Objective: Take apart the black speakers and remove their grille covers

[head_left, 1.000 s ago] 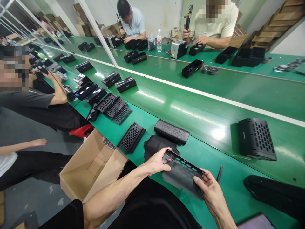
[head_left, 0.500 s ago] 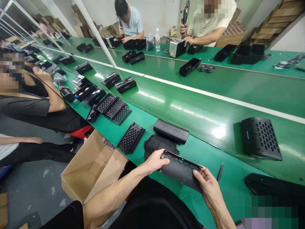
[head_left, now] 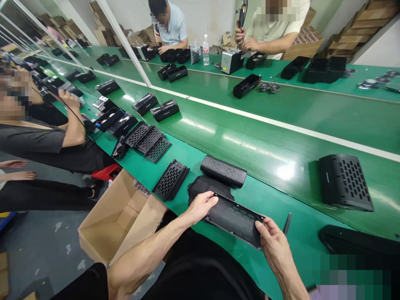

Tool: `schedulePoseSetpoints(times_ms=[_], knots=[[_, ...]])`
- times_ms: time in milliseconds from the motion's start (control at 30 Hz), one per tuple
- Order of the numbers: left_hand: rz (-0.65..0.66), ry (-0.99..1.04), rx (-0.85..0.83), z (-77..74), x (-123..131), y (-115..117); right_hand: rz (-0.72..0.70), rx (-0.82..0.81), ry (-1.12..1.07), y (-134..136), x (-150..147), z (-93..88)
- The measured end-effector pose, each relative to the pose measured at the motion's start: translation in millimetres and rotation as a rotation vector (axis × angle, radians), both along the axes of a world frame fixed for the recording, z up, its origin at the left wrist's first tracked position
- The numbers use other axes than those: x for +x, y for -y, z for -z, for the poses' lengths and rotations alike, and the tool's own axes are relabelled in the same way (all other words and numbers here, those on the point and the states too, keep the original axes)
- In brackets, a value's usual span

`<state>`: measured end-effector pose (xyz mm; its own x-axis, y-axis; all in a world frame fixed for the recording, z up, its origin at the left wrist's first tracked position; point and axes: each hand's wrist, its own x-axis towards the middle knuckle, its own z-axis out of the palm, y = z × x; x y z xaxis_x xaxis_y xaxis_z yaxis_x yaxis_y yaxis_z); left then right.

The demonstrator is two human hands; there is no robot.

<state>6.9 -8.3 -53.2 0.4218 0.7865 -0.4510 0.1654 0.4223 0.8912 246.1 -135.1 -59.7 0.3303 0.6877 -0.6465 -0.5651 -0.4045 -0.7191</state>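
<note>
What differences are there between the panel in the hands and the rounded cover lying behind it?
The left hand and right hand hold the panel; the cover lies untouched. The panel shows a flatter, rimmed side, the cover a rounded, slot-patterned one. Both are black and longer than wide.

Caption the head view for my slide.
Left hand and right hand hold a black, rectangular, plastic-looking slotted panel above a long green workbench.
</note>
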Motion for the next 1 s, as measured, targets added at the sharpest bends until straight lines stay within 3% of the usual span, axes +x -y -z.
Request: schedulePoseSetpoints(times_ms=[133,433,700,1000], knots=[[0.040,0.071,-0.067,-0.7,-5,-2,0.011,0.004,0.015,-2,-2,-4.3],[0.047,0.049,-0.047,-4.0,-7,-9,0.008,-0.023,0.030,-3,-4,-12.6],[0.044,0.135,-0.115,-4.6,-6,-9,0.011,-0.010,0.010,0,-2,-11.1],[0.023,0.100,-0.096,-3.2,-6,-10,0.013,0.000,-0.002,-1,-2,-6.9]])
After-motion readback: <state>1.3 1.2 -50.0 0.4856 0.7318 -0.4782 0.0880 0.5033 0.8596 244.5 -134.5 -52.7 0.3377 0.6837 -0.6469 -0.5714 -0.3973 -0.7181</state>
